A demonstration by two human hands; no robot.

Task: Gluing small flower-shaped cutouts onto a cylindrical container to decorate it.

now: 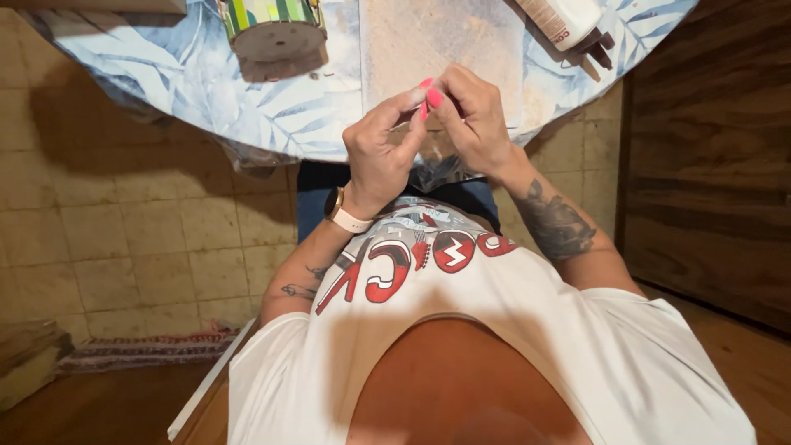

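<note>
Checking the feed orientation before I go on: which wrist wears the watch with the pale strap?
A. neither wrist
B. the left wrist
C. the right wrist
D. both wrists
B: the watch sits just behind the left hand, while the wrist behind the right hand is bare, with a tattoo further up that forearm.

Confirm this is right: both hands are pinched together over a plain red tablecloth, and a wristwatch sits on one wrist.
Not quite. The tablecloth is pale blue with a leaf print, not plain red, as the head view shows. The left hand and right hand do pinch together, and the wristwatch is there.
</note>
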